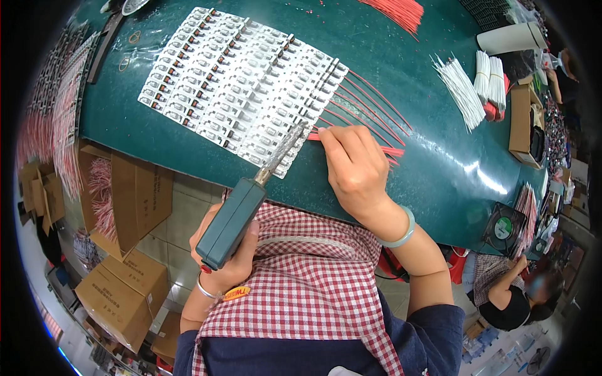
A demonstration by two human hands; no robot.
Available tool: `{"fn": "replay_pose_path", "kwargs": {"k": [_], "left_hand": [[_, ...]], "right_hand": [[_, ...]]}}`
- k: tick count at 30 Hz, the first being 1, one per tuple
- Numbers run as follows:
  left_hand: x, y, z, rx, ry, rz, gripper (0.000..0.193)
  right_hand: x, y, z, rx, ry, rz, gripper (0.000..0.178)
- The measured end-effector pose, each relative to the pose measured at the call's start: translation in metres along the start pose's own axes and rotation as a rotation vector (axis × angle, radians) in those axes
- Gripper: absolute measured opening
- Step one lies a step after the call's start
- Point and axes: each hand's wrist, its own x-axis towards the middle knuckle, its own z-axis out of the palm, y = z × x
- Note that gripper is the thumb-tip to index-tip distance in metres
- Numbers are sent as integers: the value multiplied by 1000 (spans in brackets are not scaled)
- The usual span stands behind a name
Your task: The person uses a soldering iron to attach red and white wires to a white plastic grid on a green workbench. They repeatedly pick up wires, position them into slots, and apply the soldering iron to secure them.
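My left hand (pixel 233 263) is wrapped round the boxy dark green handle of what looks like a soldering gun (pixel 232 220). Its metal tip points up and right, over the near right edge of a white panel (pixel 241 88) of small parts set in rows. Beside that edge, my right hand (pixel 356 164) has thumb and forefinger pinched on red wires (pixel 315 135), their other ends showing past the knuckles. Several more red wires (pixel 379 106) run from the panel's right edge across the table. The exact contact at the tip is too small to make out.
The panel lies on a green table (pixel 125 128). Farther off are a red wire bundle (pixel 398 14), white wire bundles (pixel 459 91) and a white roll (pixel 511 39). A small black fan (pixel 503 229) sits at right; cardboard boxes (pixel 122 294) stand left. Another person (pixel 508 291) sits at lower right.
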Motion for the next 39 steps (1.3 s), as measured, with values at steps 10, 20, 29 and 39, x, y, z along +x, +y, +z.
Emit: {"fn": "replay_pose_path", "kwargs": {"k": [10,20,29,39], "left_hand": [[2,5,-2,28,0,45,21],[7,10,0,39,-56,16,18],[-5,0,-3,43,-13,15,18],[-10,-2,-8,28,-9,24,22]], "right_hand": [[-5,-10,-2,17,-10,8,26],[-7,-11,1,-11,-32,2,26],[-3,-14,-2,-12,-28,20,27],[-8,-15,-3,23,27,-5,28]]}}
